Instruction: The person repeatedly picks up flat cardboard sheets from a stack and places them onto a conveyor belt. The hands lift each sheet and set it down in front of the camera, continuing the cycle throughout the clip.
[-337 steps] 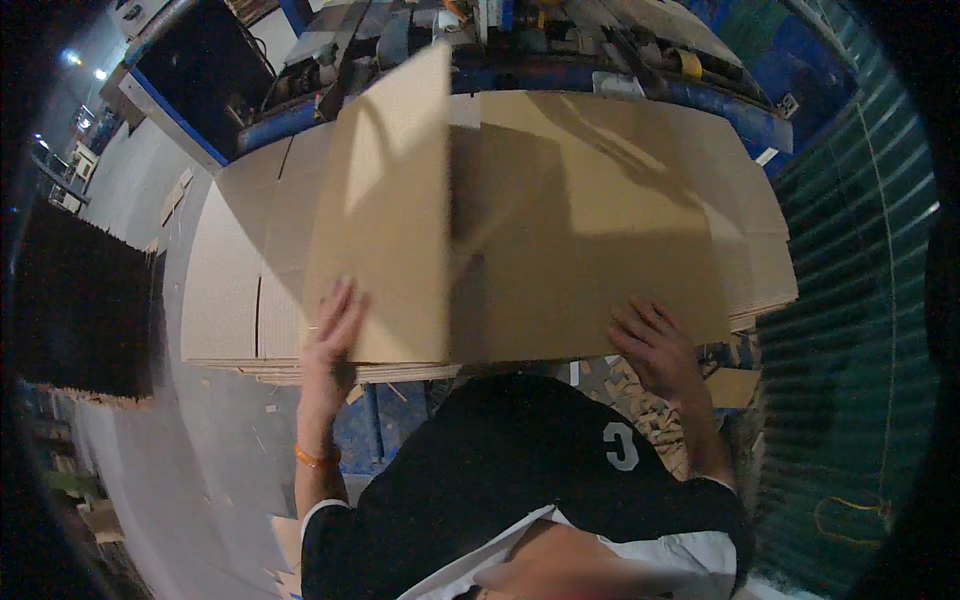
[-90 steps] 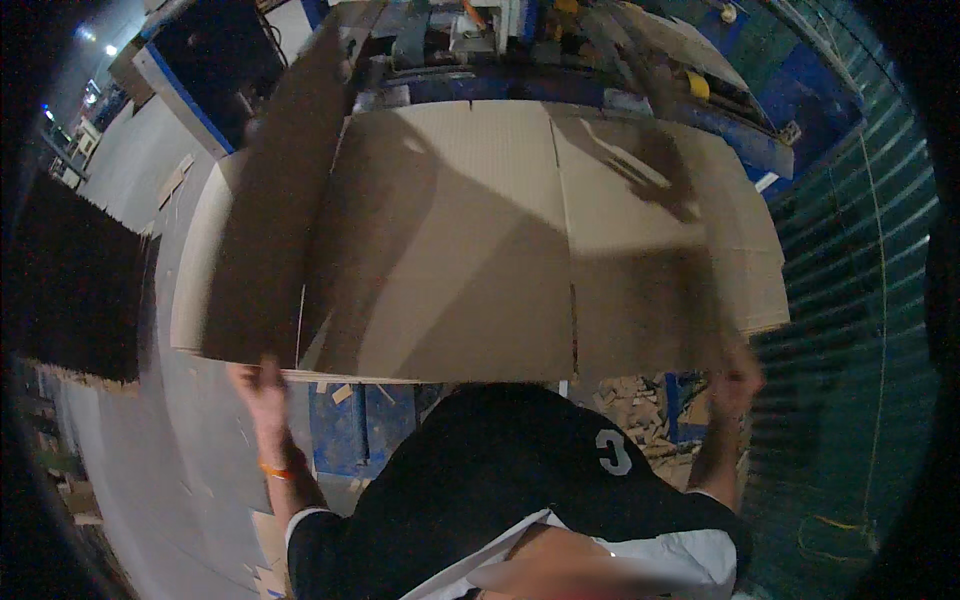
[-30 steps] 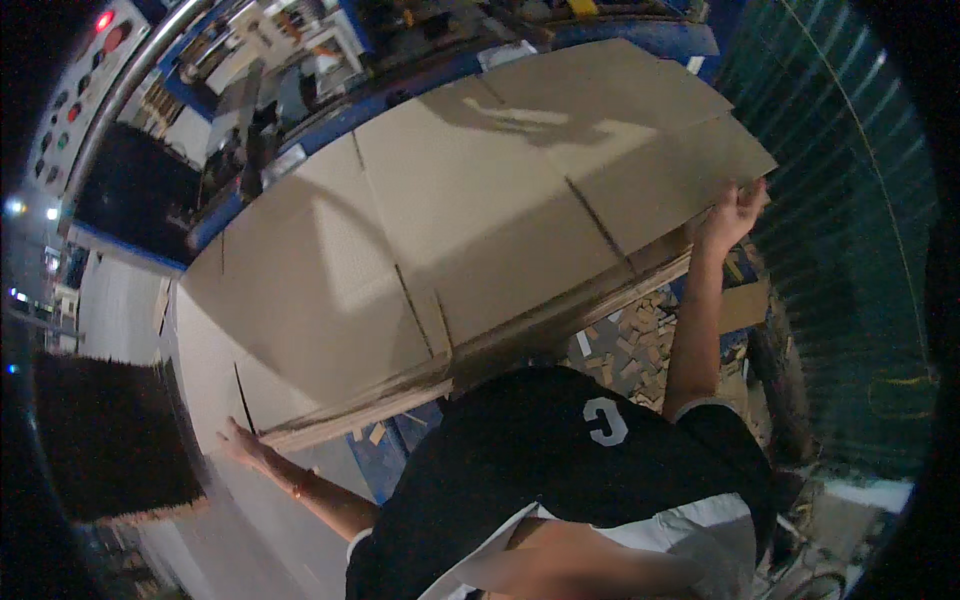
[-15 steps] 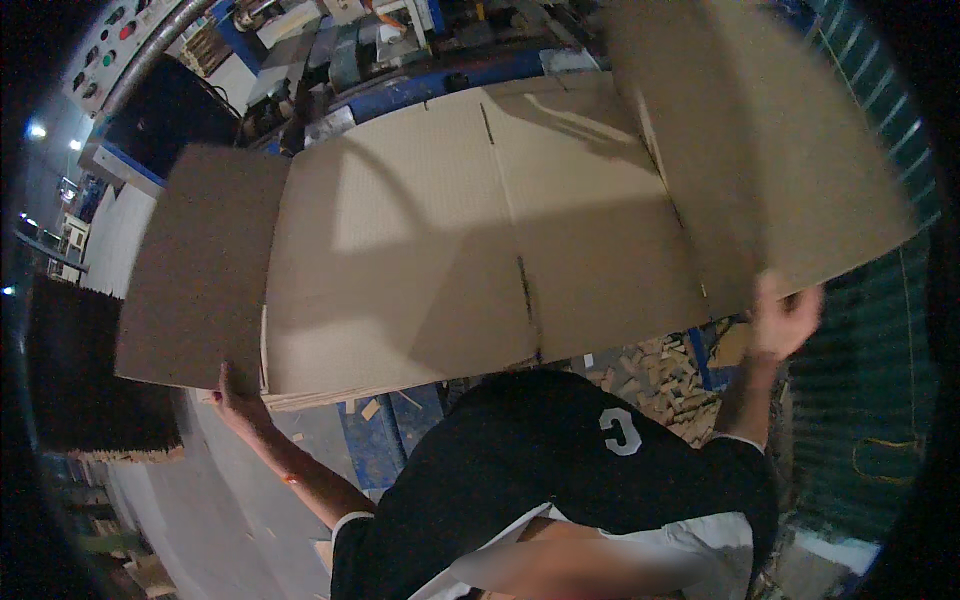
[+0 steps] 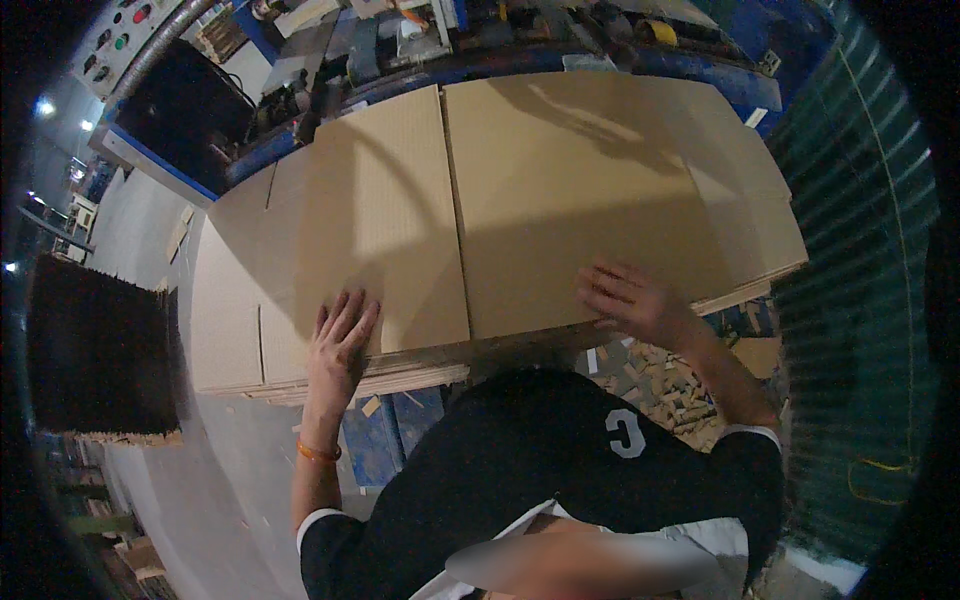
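Note:
A cardboard sheet (image 5: pixel 560 190) lies in front of me with both side panels folded inward. Their edges meet along a narrow gap a little left of its middle. More flat sheets (image 5: pixel 230 340) show beneath it in a stack, on the left and along the near edge. My left hand (image 5: pixel 343 335) rests on the left panel close to the near edge, fingers spread. Over the right panel, near its front edge, my right hand (image 5: pixel 635 300) has its fingers stretched out, slightly blurred. Neither hand grips anything.
Behind the stack stands a blue machine (image 5: pixel 690 75) with rollers, and a control panel (image 5: pixel 125 40) with buttons at the upper left. A dark stack of cardboard (image 5: pixel 100 340) stands at far left. Cardboard scraps (image 5: pixel 665 385) litter the floor near me. A green corrugated wall (image 5: pixel 850 330) runs along the right.
The sheet's two side panels, raised in my hands before, are now folded down flat over its middle. Both hands have moved inward, let go of the panel edges and opened.

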Action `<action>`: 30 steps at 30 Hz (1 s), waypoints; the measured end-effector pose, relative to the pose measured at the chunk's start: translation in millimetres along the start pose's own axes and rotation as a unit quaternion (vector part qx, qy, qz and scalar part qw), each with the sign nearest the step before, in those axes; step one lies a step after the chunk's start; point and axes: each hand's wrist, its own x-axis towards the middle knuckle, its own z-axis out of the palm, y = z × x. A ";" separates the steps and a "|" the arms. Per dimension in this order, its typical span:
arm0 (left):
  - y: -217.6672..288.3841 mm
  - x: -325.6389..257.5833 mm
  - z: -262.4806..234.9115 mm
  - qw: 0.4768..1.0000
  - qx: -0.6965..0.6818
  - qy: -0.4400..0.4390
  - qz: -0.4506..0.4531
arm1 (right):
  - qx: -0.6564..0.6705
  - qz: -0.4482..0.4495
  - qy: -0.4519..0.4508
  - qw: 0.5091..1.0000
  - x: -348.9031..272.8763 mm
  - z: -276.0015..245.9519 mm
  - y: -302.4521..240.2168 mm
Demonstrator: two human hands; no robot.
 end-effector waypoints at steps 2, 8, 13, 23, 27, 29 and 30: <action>-7.1 8.1 3.9 1.000 0.018 0.024 0.009 | -0.007 0.027 -0.017 0.999 5.7 2.1 22.8; -38.9 60.6 17.5 0.999 -0.009 0.052 0.014 | -0.114 0.062 -0.036 0.991 45.6 -5.6 102.5; -89.9 137.5 42.4 0.995 0.007 0.097 0.019 | -0.030 0.150 -0.102 0.983 104.0 -1.3 143.8; -116.2 152.0 29.9 0.979 0.069 0.185 0.057 | -0.160 0.298 0.004 0.941 88.4 -4.2 134.1; -185.3 11.5 13.0 0.917 0.082 0.324 -0.220 | -0.021 0.545 0.142 0.826 -43.1 -44.7 95.9; -219.4 -61.4 13.4 0.804 0.130 0.422 -0.398 | -0.262 0.580 0.291 0.714 -94.9 -35.8 71.3; -231.9 -88.4 18.7 0.779 0.127 0.381 -0.481 | -0.231 0.629 0.264 0.694 -111.1 -30.2 69.6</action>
